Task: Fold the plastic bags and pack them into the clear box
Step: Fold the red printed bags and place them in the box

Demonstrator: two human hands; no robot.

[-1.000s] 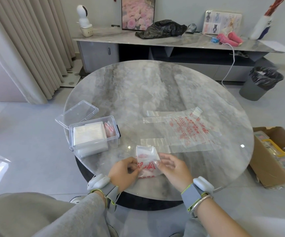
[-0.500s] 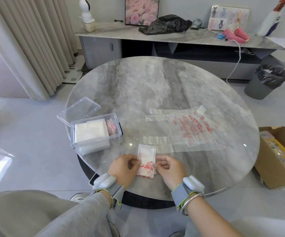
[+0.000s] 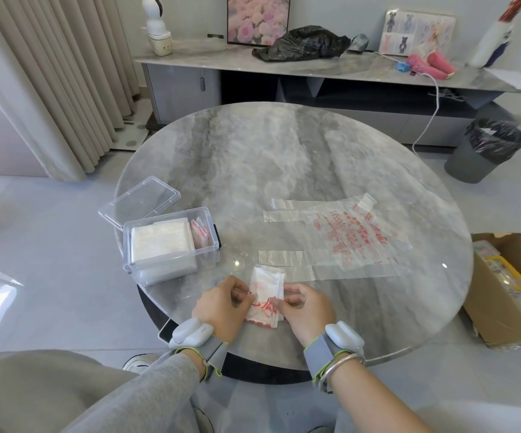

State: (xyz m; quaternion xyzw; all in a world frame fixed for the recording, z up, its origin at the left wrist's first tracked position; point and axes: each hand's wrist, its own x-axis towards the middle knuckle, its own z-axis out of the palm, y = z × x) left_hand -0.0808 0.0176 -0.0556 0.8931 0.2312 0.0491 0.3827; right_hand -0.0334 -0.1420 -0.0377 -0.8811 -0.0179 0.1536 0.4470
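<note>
Pinching the small folded packet of white plastic bag with red print [image 3: 265, 296] between them, the left hand [image 3: 220, 307] and the right hand [image 3: 307, 310] are working at the near edge of the round grey marble-patterned worktop [image 3: 284, 151]. Each grip is closing on one side edge of the packet, which is lying on the worktop just right of the box and apart from it. The task is looking roughly midway. The clear rectangular plastic box [image 3: 172, 245], sitting to the left with its clear lid [image 3: 140, 198] lying open behind it, is already holding a thick white folded stack and a few red-printed folded bags standing upright along its right side. One more transparent red-printed carrier bag [image 3: 346, 242] is lying flat and unfolded to the right, not yet folded. The packet in hand is probably needing only a last crease before going in. Beyond the worktop a long grey sideboard [image 3: 221, 62] is carrying a crumpled black plastic bag [image 3: 303, 43]. A grey lined waste bin [image 3: 484, 160] and an open brown cardboard box [image 3: 490, 310] are standing on the pale floor [image 3: 50, 245], and beige curtains [image 3: 65, 89] are hanging at the left.
</note>
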